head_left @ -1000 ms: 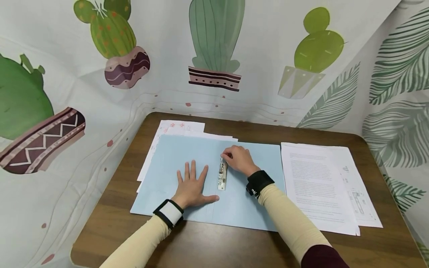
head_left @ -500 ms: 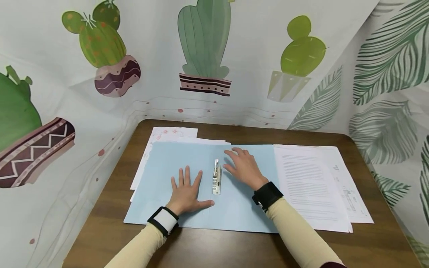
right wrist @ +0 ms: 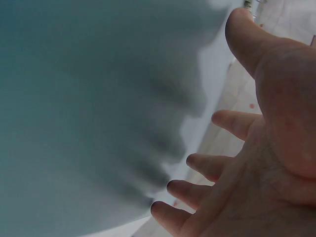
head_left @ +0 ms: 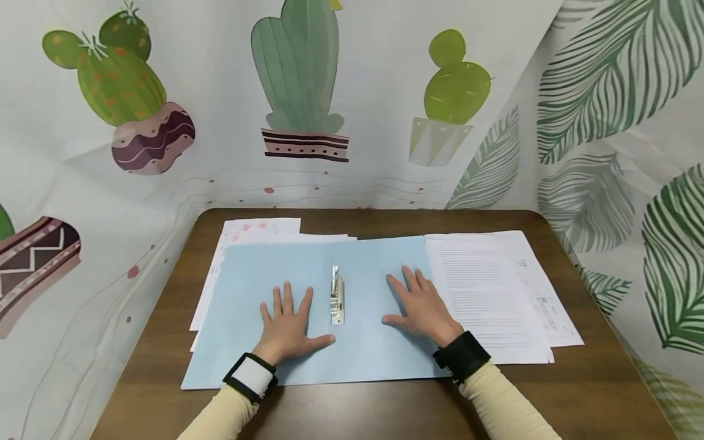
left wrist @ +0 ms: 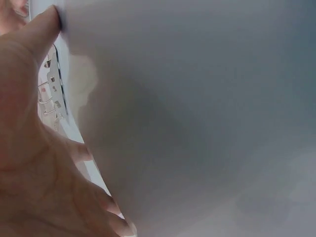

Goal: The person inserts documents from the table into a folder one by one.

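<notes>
— Item one, what do you log?

— Light blue folder, lying open and flat on the brown counter, centre. A metal binder clip runs along its spine fold. I see it again at the edge of the left wrist view.

— Hands?

— Left hand: grip released, palm down, fingers spread, pressing flat on the folder's left leaf, thumb reaching toward the clip without touching it. Right hand: grip released too, fingers straight, resting flat on the right leaf, near its outer edge.

— Surroundings?

— Printed sheets just right of the folder, slightly fanned, overlapping its right edge. More white papers tucked under the folder's upper left corner. A black band on each wrist, cream sleeves. Backdrop: cactus-print cloth behind the counter, leaf-print cloth on the right.
</notes>
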